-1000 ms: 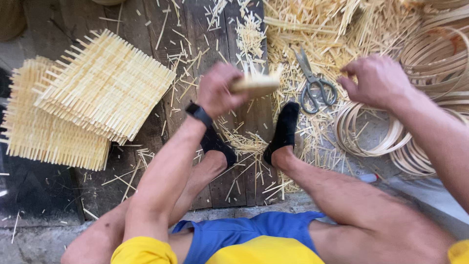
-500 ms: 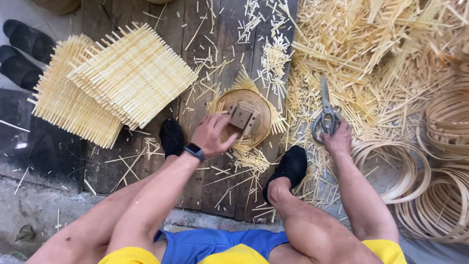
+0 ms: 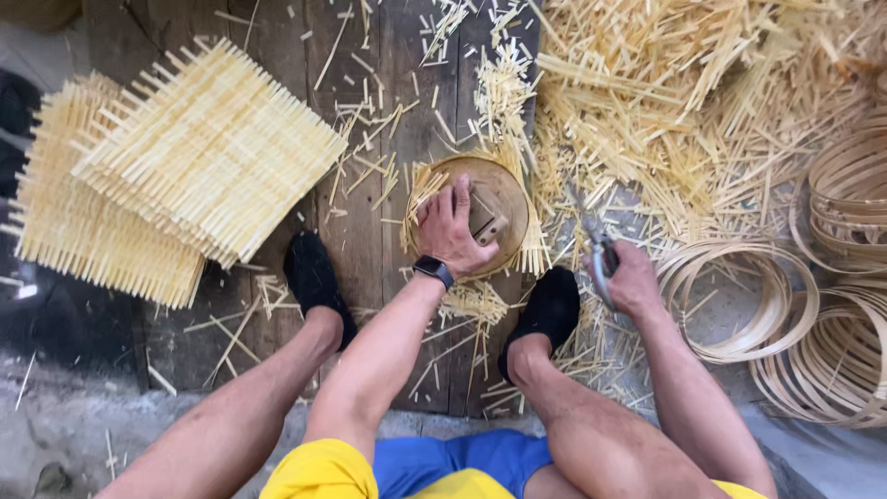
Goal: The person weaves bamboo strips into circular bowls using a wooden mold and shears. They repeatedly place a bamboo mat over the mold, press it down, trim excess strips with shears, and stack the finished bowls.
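Left hand (image 3: 453, 231), wearing a black watch (image 3: 433, 270): fingers (image 3: 459, 196) spread flat, pressing on a round wooden disc (image 3: 506, 192) with a small block (image 3: 485, 217) on top, on the plank floor (image 3: 388, 111) between the feet. Right hand (image 3: 633, 282): fingers clamped around scissors (image 3: 601, 259), just right of the disc. Black shoes (image 3: 314, 277) flanked the disc. Woven stick mats (image 3: 185, 157) lay stacked far left; loose sticks (image 3: 665, 102) were heaped upper right; bamboo hoops (image 3: 739, 305) lay right.
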